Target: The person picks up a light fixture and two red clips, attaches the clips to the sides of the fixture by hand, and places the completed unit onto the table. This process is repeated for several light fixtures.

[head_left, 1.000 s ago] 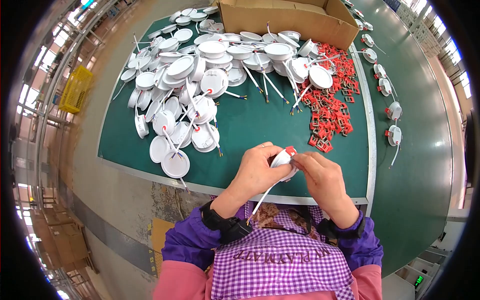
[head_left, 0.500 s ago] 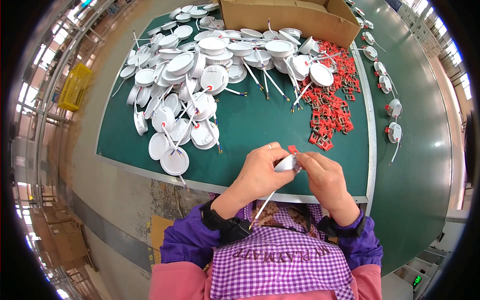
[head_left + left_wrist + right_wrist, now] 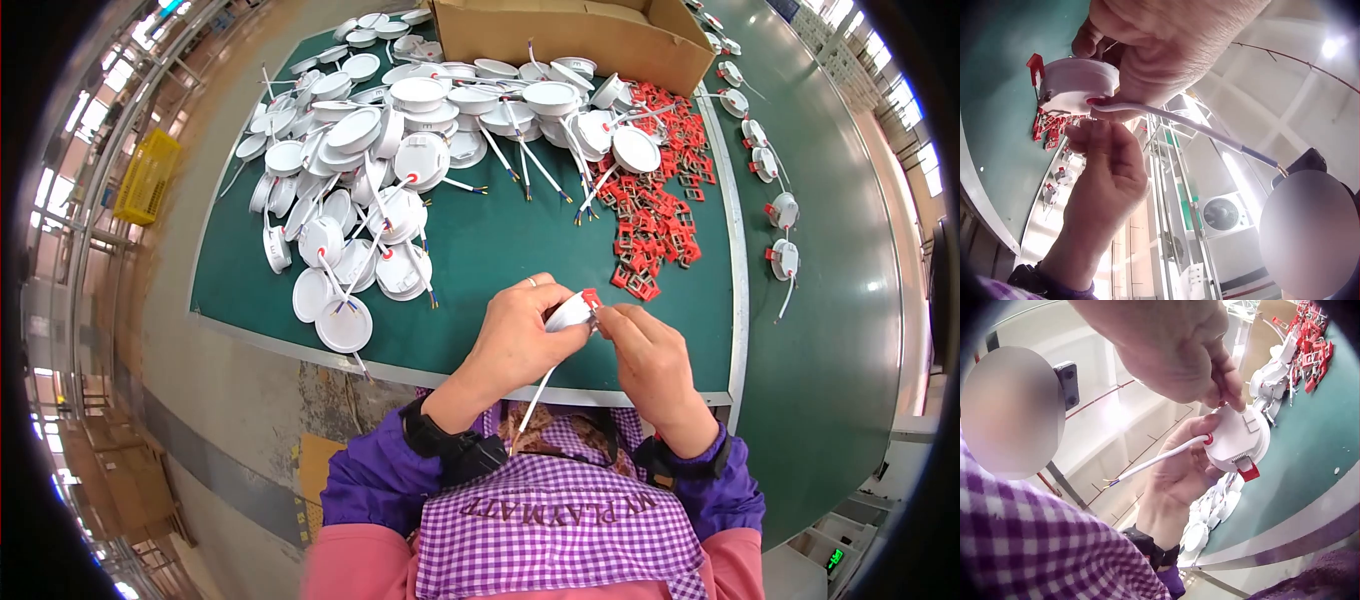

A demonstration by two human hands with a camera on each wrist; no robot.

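My left hand (image 3: 518, 335) grips a round white lamp (image 3: 570, 313) by its rim above the table's front edge. From it a white cable (image 3: 1160, 458) with bare wire ends hangs toward the apron. One red clip (image 3: 1249, 471) with a metal spring sits on the lamp's side; in the head view red shows at its upper right. The right hand (image 3: 650, 362) has thumb and fingertips pinched together at the lamp's edge, close to a raised tab (image 3: 1251, 420). Whether a small part lies between those fingertips is hidden.
A heap of white lamps (image 3: 356, 130) covers the table's back left, beside a pile of red clips (image 3: 655, 230). Behind them stands a cardboard box (image 3: 570, 38). Along the right, a green belt (image 3: 835, 300) carries a row of lamps with clips.
The lamp has tilted and turned slightly in the left hand, its red clip shifting a little. The right fingers have stayed at its edge. The whole head view has shifted slightly.
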